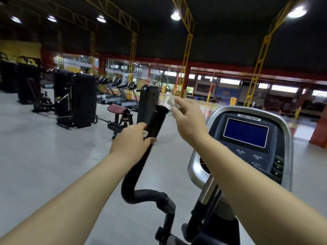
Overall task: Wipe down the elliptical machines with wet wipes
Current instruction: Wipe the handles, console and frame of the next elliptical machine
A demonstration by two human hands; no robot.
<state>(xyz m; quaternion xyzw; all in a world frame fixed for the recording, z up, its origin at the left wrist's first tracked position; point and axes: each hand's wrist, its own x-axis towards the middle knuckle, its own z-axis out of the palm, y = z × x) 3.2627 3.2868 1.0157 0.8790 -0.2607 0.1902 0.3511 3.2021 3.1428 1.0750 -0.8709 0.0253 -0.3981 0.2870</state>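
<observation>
Left hand (131, 138) clamped round smooth black tubular handlebar (155, 119); right hand (185, 119) pinching crumpled white wipe (171, 101).

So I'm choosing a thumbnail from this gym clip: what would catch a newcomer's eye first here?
First the two bare arms reaching in: the left hand wrapped around the black handlebar at centre, the right hand raised beside it, pinching a small white wipe. Next, the blue screen of the console at right, then the bright ceiling lamps above.
</observation>
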